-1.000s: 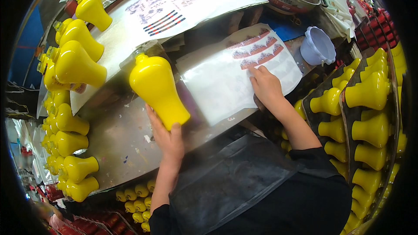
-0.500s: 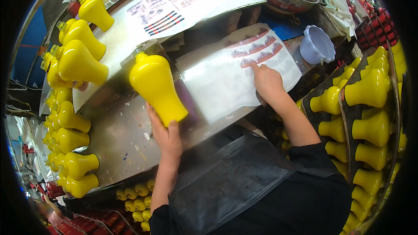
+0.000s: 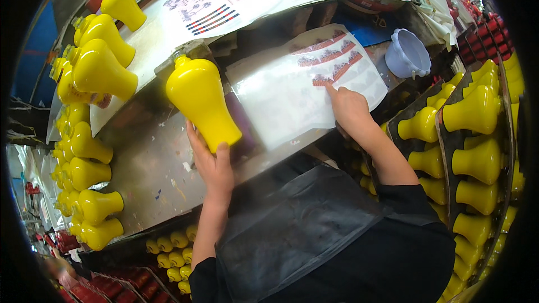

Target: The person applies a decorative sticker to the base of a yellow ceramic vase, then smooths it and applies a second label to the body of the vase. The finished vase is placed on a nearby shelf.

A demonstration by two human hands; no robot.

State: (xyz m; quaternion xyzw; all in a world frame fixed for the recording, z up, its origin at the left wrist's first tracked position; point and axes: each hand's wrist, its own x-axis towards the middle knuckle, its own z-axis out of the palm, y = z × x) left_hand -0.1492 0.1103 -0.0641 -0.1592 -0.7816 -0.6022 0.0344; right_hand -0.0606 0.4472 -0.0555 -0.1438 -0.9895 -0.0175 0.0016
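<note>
Ideally, the right hand (image 3: 352,113), index extended but grip unclear, presses the nearest red strip (image 3: 340,73) lightly; the left hand (image 3: 212,163) grips the yellow bottle (image 3: 201,98).

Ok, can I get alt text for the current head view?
A person's left hand holds a yellow bottle by its base end, neck pointing away, while the right hand has its index finger at a red printed strip on a white sheet. Other yellow bottles line the left and fill racks at right; a lavender bucket sits beside the sheet.
</note>
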